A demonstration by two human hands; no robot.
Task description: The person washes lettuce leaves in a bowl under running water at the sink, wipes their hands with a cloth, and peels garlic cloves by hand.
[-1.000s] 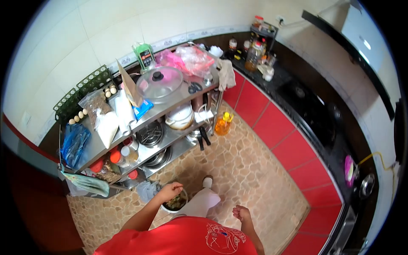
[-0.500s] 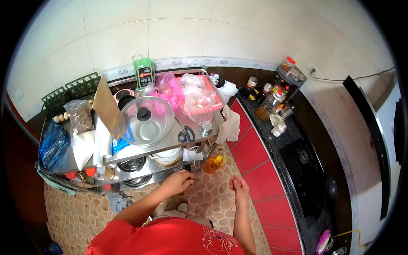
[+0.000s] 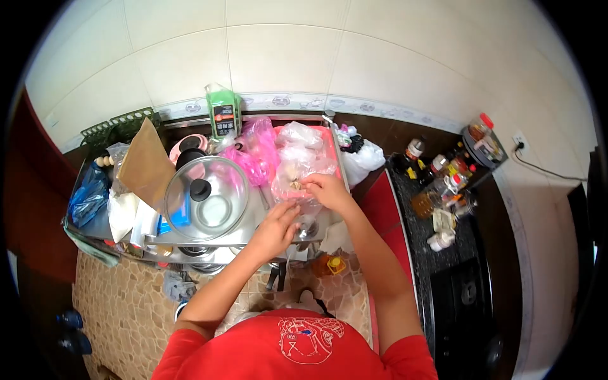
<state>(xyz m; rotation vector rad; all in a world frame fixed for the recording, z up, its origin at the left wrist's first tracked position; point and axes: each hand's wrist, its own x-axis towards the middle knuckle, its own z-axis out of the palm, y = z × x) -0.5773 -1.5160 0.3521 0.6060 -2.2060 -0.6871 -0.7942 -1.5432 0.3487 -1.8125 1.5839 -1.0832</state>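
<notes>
A crumpled clear plastic bag (image 3: 316, 166) with small pale pieces inside lies on the pink tray (image 3: 334, 150). My right hand (image 3: 326, 191) is closed at the bag's opening, thumb and fingers pinching its plastic beside the pale pieces. At the bag's near edge, my left hand (image 3: 277, 228) has its fingers bent together against the plastic; their tips are partly hidden. A glass pot lid (image 3: 218, 215) with a black knob rests left of my left hand. Just beyond my left fingertips is a small clear-lidded jar (image 3: 308, 227).
Bright pink bags (image 3: 256, 152) and a green bottle (image 3: 223, 114) stand behind the lid. A cardboard sheet (image 3: 147, 161) leans at the left. Sauce bottles (image 3: 415, 152) line the black counter at right. An oil bottle (image 3: 329, 265) is below the steel table.
Both hands have risen from below the table's edge to the clear plastic bag, the right one moving farthest in. The view has shifted, and my body is closer to the table.
</notes>
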